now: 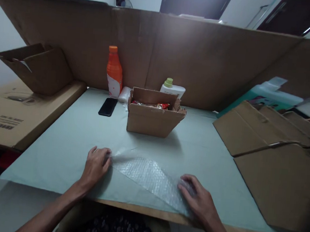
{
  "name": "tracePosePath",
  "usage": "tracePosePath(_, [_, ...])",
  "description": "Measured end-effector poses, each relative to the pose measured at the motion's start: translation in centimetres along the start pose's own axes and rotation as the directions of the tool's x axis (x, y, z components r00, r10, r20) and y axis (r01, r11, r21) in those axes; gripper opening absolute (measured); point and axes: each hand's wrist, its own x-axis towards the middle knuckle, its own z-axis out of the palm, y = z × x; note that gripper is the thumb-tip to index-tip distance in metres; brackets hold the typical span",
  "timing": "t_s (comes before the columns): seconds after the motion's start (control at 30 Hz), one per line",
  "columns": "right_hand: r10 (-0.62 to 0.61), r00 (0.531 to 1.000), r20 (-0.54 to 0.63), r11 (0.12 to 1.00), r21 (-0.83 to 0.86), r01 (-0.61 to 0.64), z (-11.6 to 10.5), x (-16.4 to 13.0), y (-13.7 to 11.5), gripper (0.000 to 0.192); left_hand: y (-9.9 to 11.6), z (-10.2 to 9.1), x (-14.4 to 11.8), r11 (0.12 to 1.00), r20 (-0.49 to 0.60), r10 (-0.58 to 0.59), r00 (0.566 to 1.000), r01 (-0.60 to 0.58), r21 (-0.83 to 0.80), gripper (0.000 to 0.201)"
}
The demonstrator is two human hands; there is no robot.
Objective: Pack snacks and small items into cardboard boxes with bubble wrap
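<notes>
Bubble wrap [150, 178] lies flat near the table's [61, 148] front edge, pinned at its left end by the left hand [95, 165] and at its right end by the right hand [200, 201], both pressing palm-down. It looks light, soft and slippery; its ends seem the best hold.

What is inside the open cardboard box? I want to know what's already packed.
Inside the cardboard box, red-wrapped packets show at the rim; the walls hide whatever lies lower.

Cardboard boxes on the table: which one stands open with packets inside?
The small brown cardboard box at the table's middle, behind the bubble wrap sheet; the other cardboard pieces lie flattened or tipped aside.
</notes>
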Motion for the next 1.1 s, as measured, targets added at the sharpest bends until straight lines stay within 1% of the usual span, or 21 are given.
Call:
tracePosePath(0.07, [0.055, 0.989, 0.14, 0.985, 0.155, -0.077, 0.1, -3.8, -0.6, 0.052, 0.8, -0.2, 2.3, 0.996, 0.005, 0.077, 0.997, -0.077, -0.035, 0.025])
tracePosePath(0.13, [0.043, 0.956, 0.291, 0.947, 0.292, -0.132, 0.9, -7.2, -1.1, 0.07, 2.3, 0.4, 5.0, 0.983, 0.036, 0.173, 0.984, -0.171, -0.061, 0.032])
tracePosePath(0.23, [-0.028, 0.92, 0.39, 0.902, 0.406, -0.145, 2.8, -10.4, -1.4, 0.072, 5.1, 2.8, 8.5, 0.95, 0.101, 0.304, 0.947, -0.294, -0.102, 0.047])
tracePosePath(0.3, [-0.05, 0.91, 0.412, 0.897, 0.42, -0.141, 3.8, -11.3, -1.6, 0.064, 6.7, 4.3, 9.2, 0.945, 0.113, 0.322, 0.94, -0.311, -0.103, 0.055])
tracePosePath(0.37, [-0.025, 0.894, 0.447, 0.888, 0.421, -0.185, 4.3, -11.4, -2.0, 0.051, 7.5, 4.5, 7.8, 0.942, 0.109, 0.325, 0.939, -0.311, -0.126, 0.06])
tracePosePath(0.4, [-0.003, 0.886, 0.464, 0.875, 0.43, -0.223, 4.3, -11.3, -2.3, 0.045, 7.5, 4.0, 6.4, 0.929, 0.116, 0.349, 0.93, -0.327, -0.176, 0.062])
tracePosePath(0.47, [0.039, 0.875, 0.483, 0.802, 0.508, -0.316, 4.2, -10.8, -3.3, 0.041, 7.4, 1.7, 2.6, 0.863, 0.159, 0.426, 0.89, -0.348, -0.367, 0.07])
tracePosePath(0.5, [0.053, 0.873, 0.485, 0.734, 0.574, -0.363, 4.1, -10.4, -3.9, 0.04, 7.4, 0.2, 0.4, 0.805, 0.195, 0.471, 0.86, -0.329, -0.494, 0.076])
tracePosePath(0.53, [0.06, 0.871, 0.487, 0.651, 0.643, -0.404, 4.0, -9.9, -4.5, 0.04, 7.5, -1.2, -1.6, 0.763, 0.242, 0.465, 0.851, -0.247, -0.597, 0.081])
tracePosePath(0.6, [0.052, 0.869, 0.492, 0.476, 0.752, -0.455, 4.0, -8.5, -5.8, 0.041, 8.3, -3.4, -5.0, 0.69, 0.323, 0.419, 0.849, -0.067, -0.721, 0.086])
tracePosePath(0.63, [0.035, 0.87, 0.493, 0.408, 0.787, -0.462, 4.0, -7.7, -6.4, 0.044, 8.9, -3.7, -6.1, 0.675, 0.35, 0.384, 0.855, -0.001, -0.738, 0.086])
tracePosePath(0.67, [0.009, 0.874, 0.485, 0.358, 0.815, -0.456, 4.2, -7.0, -6.8, 0.048, 9.5, -3.5, -6.8, 0.681, 0.362, 0.328, 0.873, 0.047, -0.731, 0.083])
tracePosePath(0.73, [-0.027, 0.893, 0.449, 0.312, 0.853, -0.42, 4.4, -5.8, -7.1, 0.06, 10.4, -1.9, -7.1, 0.736, 0.348, 0.159, 0.924, 0.124, -0.665, 0.071])
tracePosePath(0.77, [-0.024, 0.908, 0.419, 0.326, 0.862, -0.389, 4.5, -5.4, -7.0, 0.065, 10.6, -0.8, -6.9, 0.769, 0.332, 0.063, 0.941, 0.167, -0.618, 0.066])
tracePosePath(0.8, [-0.006, 0.927, 0.374, 0.375, 0.861, -0.345, 4.5, -5.2, -6.6, 0.067, 10.6, 0.4, -6.5, 0.795, 0.316, -0.018, 0.949, 0.206, -0.571, 0.064])
tracePosePath(0.87, [0.021, 0.97, 0.242, 0.575, 0.791, -0.21, 4.5, -5.2, -5.6, 0.061, 10.4, 2.2, -5.6, 0.835, 0.3, -0.103, 0.948, 0.246, -0.492, 0.068])
tracePosePath(0.93, [-0.071, 0.995, 0.075, 0.802, 0.597, 0.013, 4.5, -5.4, -4.5, 0.046, 9.9, 3.2, -5.0, 0.876, 0.294, -0.11, 0.95, 0.232, -0.423, 0.075])
tracePosePath(0.97, [-0.172, 0.985, 0.006, 0.873, 0.464, 0.149, 4.6, -5.6, -4.1, 0.04, 9.7, 3.3, -4.8, 0.894, 0.283, -0.101, 0.954, 0.212, -0.394, 0.077])
tracePosePath(1.0, [-0.288, 0.957, -0.032, 0.903, 0.322, 0.283, 4.8, -5.6, -3.8, 0.039, 9.6, 3.4, -4.7, 0.911, 0.27, -0.088, 0.959, 0.187, -0.367, 0.079])
tracePosePath(1.07, [-0.486, 0.873, -0.047, 0.87, 0.074, 0.488, 5.3, -5.4, -3.7, 0.046, 9.5, 3.4, -4.6, 0.94, 0.246, -0.053, 0.968, 0.131, -0.315, 0.08])
tracePosePath(1.1, [-0.541, 0.84, -0.041, 0.841, -0.019, 0.541, 5.6, -5.3, -3.9, 0.049, 9.5, 3.3, -4.5, 0.952, 0.234, -0.035, 0.972, 0.103, -0.289, 0.079])
